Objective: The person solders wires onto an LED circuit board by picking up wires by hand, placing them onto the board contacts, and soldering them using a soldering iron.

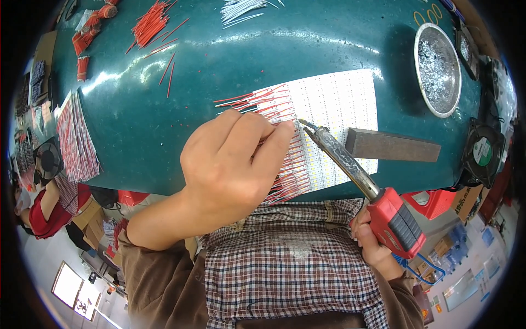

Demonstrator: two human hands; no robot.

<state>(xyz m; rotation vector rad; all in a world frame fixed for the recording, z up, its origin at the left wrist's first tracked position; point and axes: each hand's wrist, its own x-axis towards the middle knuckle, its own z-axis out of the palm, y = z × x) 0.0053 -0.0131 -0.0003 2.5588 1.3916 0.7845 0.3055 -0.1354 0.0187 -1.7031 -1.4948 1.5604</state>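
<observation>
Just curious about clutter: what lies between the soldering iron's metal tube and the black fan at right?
A dark block, partly on the white sheet, then bare green table; the head view shows it.

Right hand [371,244] grips red-handled soldering iron [360,176] over white LED panel [337,98]; left hand [227,156] curls beside red wires [236,99].
</observation>
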